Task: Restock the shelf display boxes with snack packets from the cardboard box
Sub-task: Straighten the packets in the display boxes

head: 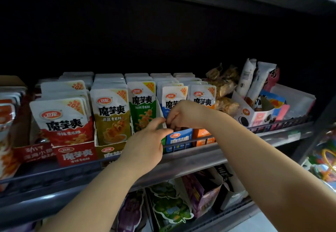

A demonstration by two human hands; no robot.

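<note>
Display boxes [76, 154] — five, left hand [145, 146] loosely touching green box [163, 143], right hand [183, 115] pinching blue packet [172, 95]

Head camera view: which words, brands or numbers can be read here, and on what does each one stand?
"魔芋爽": white-and-red snack packet, white-and-green snack packet, red cardboard display box; half hidden on the white-and-blue snack packet.
"卫龙": red oval logo on these packets.
"20%": orange top corner of these packets.
Too blurred: the small line under each title; the white writing on the dark red box at far left.
</note>
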